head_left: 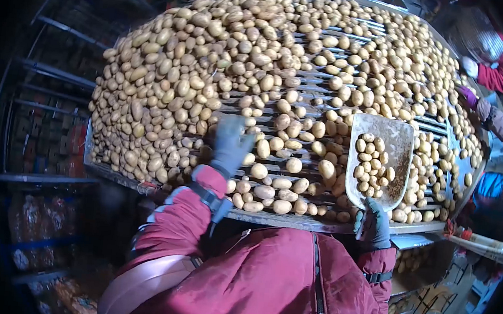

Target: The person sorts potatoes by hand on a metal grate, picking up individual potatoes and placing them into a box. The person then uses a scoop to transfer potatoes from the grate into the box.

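Note:
Potatoes (pixel 174 86) cover a slatted metal table (pixel 313 91), heaped highest at the left. My left hand (pixel 230 143), in a grey glove and blurred by motion, is over the potatoes left of the middle; its fingers are smeared, so what it holds, if anything, is hidden. At the table's near edge my right hand (pixel 372 224), gloved in grey-green, grips the handle end of a worn white scoop (pixel 403 142). The scoop lies over the potatoes with its broad end pointing away from me, and several small potatoes (pixel 372 163) rest in it.
Another person's white-gloved hand (pixel 469 67) and a purple-gloved hand (pixel 467 97) are at the table's right edge. Dark metal racks (pixel 57 74) stand at the left, with filled bags below. A pale pole (pixel 484 245) juts out at the lower right, near a bin holding potatoes (pixel 413 259).

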The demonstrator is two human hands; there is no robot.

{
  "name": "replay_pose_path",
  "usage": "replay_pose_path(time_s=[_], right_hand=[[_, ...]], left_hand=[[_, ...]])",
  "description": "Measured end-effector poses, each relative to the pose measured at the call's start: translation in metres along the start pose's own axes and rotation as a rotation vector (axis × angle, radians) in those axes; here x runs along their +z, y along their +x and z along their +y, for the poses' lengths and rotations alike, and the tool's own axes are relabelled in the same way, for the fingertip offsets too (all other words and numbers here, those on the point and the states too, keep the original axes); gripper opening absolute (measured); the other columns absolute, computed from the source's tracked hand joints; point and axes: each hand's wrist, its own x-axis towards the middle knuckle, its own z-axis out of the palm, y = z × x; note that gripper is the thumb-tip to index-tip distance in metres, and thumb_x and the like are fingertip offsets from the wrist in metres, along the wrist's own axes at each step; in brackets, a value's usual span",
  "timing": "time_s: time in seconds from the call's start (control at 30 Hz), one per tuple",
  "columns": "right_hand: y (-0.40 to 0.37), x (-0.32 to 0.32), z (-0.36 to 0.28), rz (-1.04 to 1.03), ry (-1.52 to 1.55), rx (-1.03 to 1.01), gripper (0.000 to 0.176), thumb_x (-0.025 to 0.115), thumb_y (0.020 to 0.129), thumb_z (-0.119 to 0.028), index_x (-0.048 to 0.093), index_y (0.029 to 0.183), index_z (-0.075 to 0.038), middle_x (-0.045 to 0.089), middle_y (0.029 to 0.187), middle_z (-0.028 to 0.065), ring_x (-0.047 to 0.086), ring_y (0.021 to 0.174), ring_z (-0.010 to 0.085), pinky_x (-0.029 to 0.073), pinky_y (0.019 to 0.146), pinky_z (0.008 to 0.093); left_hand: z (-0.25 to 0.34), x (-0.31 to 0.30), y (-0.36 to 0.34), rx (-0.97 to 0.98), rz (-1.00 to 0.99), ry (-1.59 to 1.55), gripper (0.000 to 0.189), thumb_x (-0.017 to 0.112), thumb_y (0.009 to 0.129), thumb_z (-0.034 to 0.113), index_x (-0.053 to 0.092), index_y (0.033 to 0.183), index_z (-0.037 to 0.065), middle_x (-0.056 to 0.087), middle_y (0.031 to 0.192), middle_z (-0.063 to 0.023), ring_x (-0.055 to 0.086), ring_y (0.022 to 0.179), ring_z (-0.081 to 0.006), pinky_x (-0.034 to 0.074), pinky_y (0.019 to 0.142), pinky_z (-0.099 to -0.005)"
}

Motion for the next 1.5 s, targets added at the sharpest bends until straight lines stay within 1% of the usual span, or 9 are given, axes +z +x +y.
replay_pose_path(time_s=[0.13, 0.33, 0.5, 0.63, 0.8, 0.93, 1.1, 1.27, 1.5], right_hand=[[0.014, 0.018, -0.003, -0.077, -0.031, 0.005, 0.026, 0.065, 0.096, -0.032, 0.064, 0.106, -0.008, 0.064, 0.068, 0.0042, 0.058, 0.046, 0.0158, 0.049, 0.037, 0.0279], [0.015, 0.043, -0.011, -0.051, -0.077, 0.032, 0.025, 0.064, 0.097, -0.032, 0.064, 0.1, -0.008, 0.064, 0.072, 0.0043, 0.058, 0.05, 0.0166, 0.048, 0.041, 0.0294], [0.01, 0.048, -0.01, -0.014, -0.116, -0.028, 0.03, 0.061, 0.096, -0.02, 0.054, 0.119, -0.002, 0.068, 0.099, 0.0127, 0.054, 0.046, 0.0186, 0.044, 0.036, 0.0296], [0.001, 0.057, -0.014, -0.023, -0.101, -0.025, 0.037, 0.061, 0.095, -0.018, 0.051, 0.126, 0.0, 0.068, 0.103, 0.0139, 0.057, 0.05, 0.0179, 0.046, 0.038, 0.0289], [-0.006, 0.069, -0.022, -0.085, -0.196, -0.012, 0.044, 0.064, 0.094, -0.017, 0.051, 0.132, 0.0, 0.07, 0.108, 0.0137, 0.06, 0.057, 0.0154, 0.049, 0.044, 0.0271], [-0.005, 0.068, -0.015, -0.054, -0.273, -0.064, 0.043, 0.067, 0.091, -0.015, 0.054, 0.129, 0.0, 0.071, 0.1, 0.0084, 0.058, 0.057, 0.0123, 0.046, 0.045, 0.0245], [-0.003, 0.072, -0.013, -0.123, -0.265, 0.045, 0.04, 0.07, 0.088, -0.01, 0.059, 0.125, 0.002, 0.071, 0.108, 0.0093, 0.065, 0.079, 0.0153, 0.054, 0.067, 0.0279], [-0.003, 0.063, -0.009, -0.082, -0.161, 0.079, 0.032, 0.073, 0.086, -0.01, 0.066, 0.113, 0.004, 0.071, 0.094, 0.0066, 0.067, 0.074, 0.0157, 0.056, 0.063, 0.0292], [-0.003, 0.047, -0.003, -0.037, -0.258, 0.172, 0.017, 0.072, 0.09, -0.021, 0.068, 0.091, -0.006, 0.064, 0.069, 0.0043, 0.056, 0.048, 0.0162, 0.043, 0.042, 0.0279]], left_hand=[[-0.092, -0.029, -0.017, -0.495, -0.049, 0.123, 0.067, 0.061, 0.094, 0.05, 0.053, 0.143, 0.005, 0.047, 0.146, -0.026, 0.037, 0.14, -0.0444, 0.031, 0.116, -0.0531], [0.033, -0.011, -0.033, 0.14, -0.168, 0.227, 0.047, 0.071, 0.088, 0.035, 0.067, 0.127, 0.009, 0.057, 0.14, -0.0139, 0.046, 0.135, -0.0348, 0.033, 0.115, -0.0526], [0.034, -0.017, 0.064, 0.051, 0.012, -0.23, 0.028, 0.067, 0.088, 0.019, 0.07, 0.112, 0.007, 0.068, 0.11, -0.012, 0.06, 0.107, -0.033, 0.048, 0.096, -0.0451], [-0.009, 0.037, 0.085, 0.36, -0.082, 0.358, 0.022, 0.065, 0.085, 0.017, 0.071, 0.106, 0.014, 0.068, 0.105, -0.0067, 0.062, 0.105, -0.03, 0.052, 0.086, -0.0445], [0.027, -0.011, 0.123, 0.179, -0.58, 0.308, 0.021, 0.067, 0.081, 0.018, 0.071, 0.101, 0.016, 0.069, 0.101, -0.007, 0.063, 0.1, -0.0295, 0.052, 0.084, -0.0446], [-0.011, 0.019, 0.12, -0.336, -0.629, -0.512, 0.029, 0.076, 0.088, 0.024, 0.071, 0.112, 0.01, 0.073, 0.105, -0.0067, 0.068, 0.094, -0.0204, 0.055, 0.082, -0.0364], [0.065, -0.075, 0.11, -0.237, -0.55, -1.056, 0.033, 0.073, 0.092, 0.027, 0.071, 0.121, 0.01, 0.074, 0.11, -0.0035, 0.069, 0.096, -0.0195, 0.054, 0.085, -0.0355], [0.024, -0.017, 0.062, 0.286, -0.538, 0.296, 0.031, 0.064, 0.091, 0.025, 0.071, 0.121, 0.019, 0.069, 0.122, -0.0013, 0.06, 0.116, -0.0252, 0.047, 0.099, -0.0409], [0.025, 0.001, 0.053, 0.295, -0.422, 0.219, 0.027, 0.06, 0.082, 0.017, 0.073, 0.105, 0.021, 0.065, 0.107, -0.0059, 0.057, 0.105, -0.0293, 0.044, 0.089, -0.0486]])
